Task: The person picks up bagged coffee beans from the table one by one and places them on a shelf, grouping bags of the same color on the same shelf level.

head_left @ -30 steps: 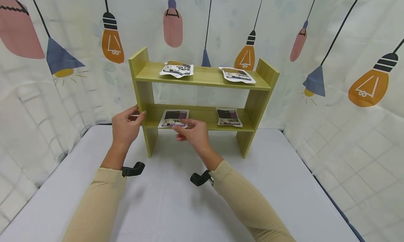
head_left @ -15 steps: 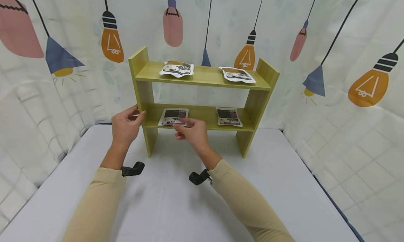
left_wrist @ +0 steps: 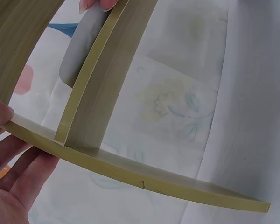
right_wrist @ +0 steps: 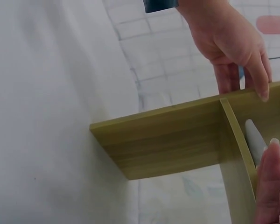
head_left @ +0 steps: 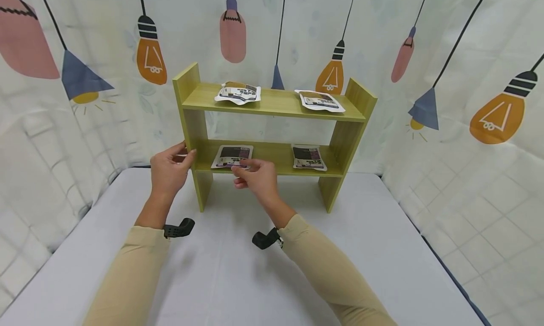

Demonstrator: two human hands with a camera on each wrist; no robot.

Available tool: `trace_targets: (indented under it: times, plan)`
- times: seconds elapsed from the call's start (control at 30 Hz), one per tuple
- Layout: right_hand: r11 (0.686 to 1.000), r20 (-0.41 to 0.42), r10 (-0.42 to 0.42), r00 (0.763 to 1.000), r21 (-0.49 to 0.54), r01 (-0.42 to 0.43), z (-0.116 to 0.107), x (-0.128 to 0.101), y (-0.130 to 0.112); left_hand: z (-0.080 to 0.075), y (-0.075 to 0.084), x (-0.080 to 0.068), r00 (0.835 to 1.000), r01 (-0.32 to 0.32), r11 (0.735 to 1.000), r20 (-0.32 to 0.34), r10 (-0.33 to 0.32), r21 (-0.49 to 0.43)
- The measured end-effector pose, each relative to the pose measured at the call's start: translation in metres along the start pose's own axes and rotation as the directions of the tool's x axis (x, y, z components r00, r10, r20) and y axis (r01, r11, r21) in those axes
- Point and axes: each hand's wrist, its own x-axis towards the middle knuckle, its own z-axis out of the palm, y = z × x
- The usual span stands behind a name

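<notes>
An olive-green two-tier shelf unit [head_left: 272, 109] stands on a white table [head_left: 221, 274]. My left hand [head_left: 183, 155] grips the unit's left side panel [left_wrist: 130, 173], thumb on one face and fingers on the other; the right wrist view shows this left hand [right_wrist: 238, 51] from the side. My right hand [head_left: 243, 167] pinches the front edge of a white and purple packet [head_left: 232, 156] at the left of the lower shelf. That packet [right_wrist: 253, 139] shows edge-on beside a right-hand finger [right_wrist: 270, 182].
A second purple packet [head_left: 308, 157] lies at the right of the lower shelf. Two white packets [head_left: 238, 92] [head_left: 319, 100] lie on the top shelf. A curtain printed with lamps [head_left: 446, 80] hangs close behind and on both sides.
My right hand has shifted slightly left and away, and the lower-left packet has slid a little further onto the shelf. The left hand has stayed on the side panel.
</notes>
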Motion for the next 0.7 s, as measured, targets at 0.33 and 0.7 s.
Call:
trace_targets:
  times: [0.33, 0.7]
  plan:
    - [1.000, -0.026, -0.015, 1.000, -0.013, 0.015, 0.0041, 0.0001, 0.0008, -0.0018, 0.0018, -0.0003, 1.000, 0.006, 1.000, 0.002, -0.006, 0.004]
    - [1.000, -0.027, -0.021, 0.999, -0.007, 0.021, 0.0041, 0.0011, 0.0024, -0.0010, 0.0018, -0.0004, 1.000, 0.011, 1.000, 0.008, -0.011, 0.003]
